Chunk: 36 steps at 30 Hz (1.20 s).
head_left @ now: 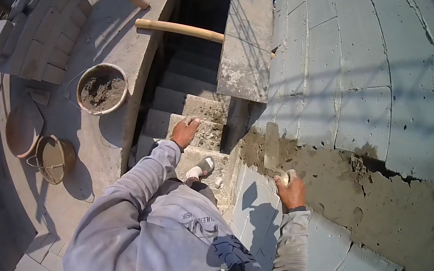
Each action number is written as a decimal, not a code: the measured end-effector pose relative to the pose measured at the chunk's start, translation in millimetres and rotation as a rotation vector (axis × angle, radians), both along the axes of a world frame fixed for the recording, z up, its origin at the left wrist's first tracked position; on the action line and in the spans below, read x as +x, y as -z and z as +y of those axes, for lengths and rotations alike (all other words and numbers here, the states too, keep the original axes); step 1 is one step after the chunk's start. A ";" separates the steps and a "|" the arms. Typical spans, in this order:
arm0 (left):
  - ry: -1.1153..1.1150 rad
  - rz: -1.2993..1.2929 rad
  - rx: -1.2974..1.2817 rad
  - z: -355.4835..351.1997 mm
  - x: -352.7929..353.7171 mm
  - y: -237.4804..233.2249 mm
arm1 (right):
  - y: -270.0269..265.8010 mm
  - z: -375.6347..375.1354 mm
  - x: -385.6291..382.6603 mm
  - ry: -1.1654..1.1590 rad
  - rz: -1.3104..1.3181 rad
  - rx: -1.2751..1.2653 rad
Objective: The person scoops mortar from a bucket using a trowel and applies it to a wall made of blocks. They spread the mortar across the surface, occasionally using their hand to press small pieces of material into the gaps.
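Note:
My right hand [291, 190] is wrapped round the handle of a trowel [271, 146]. Its flat grey blade points away from me, over the left end of a band of wet mortar [328, 176]. This band runs along the wall of pale blocks [361, 114], with a broken edge beside the upper blocks. Out over the concrete steps, my left hand [185, 131] hovers with loosely bent fingers and nothing visible in it. Below it, one of my feet [201, 167] rests on a step [190, 107].
On the ledge to the left stand a bucket of mortar [102, 89], a second bucket [54, 160] and a round basin [24, 125]. Stacked blocks [50, 37] lie behind them. A bamboo pole [179, 29] spans the stairwell beside a concrete slab [248, 40].

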<state>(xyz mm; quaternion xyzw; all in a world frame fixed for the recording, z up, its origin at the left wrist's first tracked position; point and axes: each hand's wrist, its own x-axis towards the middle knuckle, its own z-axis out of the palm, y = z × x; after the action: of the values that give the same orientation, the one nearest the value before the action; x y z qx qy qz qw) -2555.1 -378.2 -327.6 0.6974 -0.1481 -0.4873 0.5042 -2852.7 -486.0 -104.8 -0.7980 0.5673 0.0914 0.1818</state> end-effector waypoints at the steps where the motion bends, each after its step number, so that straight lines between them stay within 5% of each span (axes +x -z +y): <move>1: -0.006 -0.123 0.042 12.8 0.1 12.9 | 30.3 -0.3 12.5 -0.085 0.064 0.099; 5: -0.220 -0.177 0.166 91.3 22.7 12.9 | 110.4 20.3 105.1 -0.588 0.086 0.168; 7: -0.314 -0.044 0.306 144.7 42.0 65.3 | 104.9 38.5 187.0 -0.703 0.115 0.161; 8: -0.351 0.022 0.390 169.2 66.1 39.0 | 106.5 43.1 232.3 -0.801 0.141 0.143; 9: -0.450 -0.011 0.440 202.9 69.6 112.1 | 120.9 43.8 270.5 -0.882 0.187 0.114; 10: -0.525 -0.112 0.466 222.7 92.7 95.3 | 137.0 44.9 307.9 -0.964 0.235 0.086; 12: -0.724 0.068 0.455 268.3 134.0 135.6 | 165.7 56.3 389.4 -1.073 0.295 -0.118; 13: -0.847 0.193 0.377 273.5 164.5 110.1 | 180.5 62.5 430.1 -1.130 0.263 -0.208; 16: -0.948 -0.230 0.348 305.0 224.2 187.9 | 218.1 87.8 538.2 -1.268 0.225 -0.429; 17: -0.956 -0.008 0.322 296.0 253.8 155.8 | 235.4 95.8 569.7 -1.305 0.284 -0.510; 22: -0.925 0.021 0.344 258.0 334.4 160.5 | 302.9 132.5 659.0 -1.415 0.437 -0.805; 25: -0.851 -0.064 0.499 257.7 341.5 232.4 | 318.6 133.2 673.4 -1.211 0.493 -0.108; 27: -0.854 -0.185 0.624 261.9 339.4 249.6 | 311.1 126.8 670.5 -1.198 0.500 0.010; 30: -0.950 -0.011 0.342 265.1 336.9 240.8 | 301.5 122.5 664.1 -1.134 0.560 0.107; 33: -0.975 0.129 0.386 262.8 340.4 223.8 | 320.5 109.9 651.0 -1.089 0.465 0.162; 36: -1.076 0.042 0.226 259.1 339.2 217.8 | 334.2 103.3 640.1 -1.058 0.363 0.194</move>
<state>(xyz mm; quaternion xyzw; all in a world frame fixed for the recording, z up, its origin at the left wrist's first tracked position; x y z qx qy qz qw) -2216.0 -119.2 -545.4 0.7145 0.2927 -0.1875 0.6072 -2212.6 -382.8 -439.1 -0.9246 0.1012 0.3576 0.0834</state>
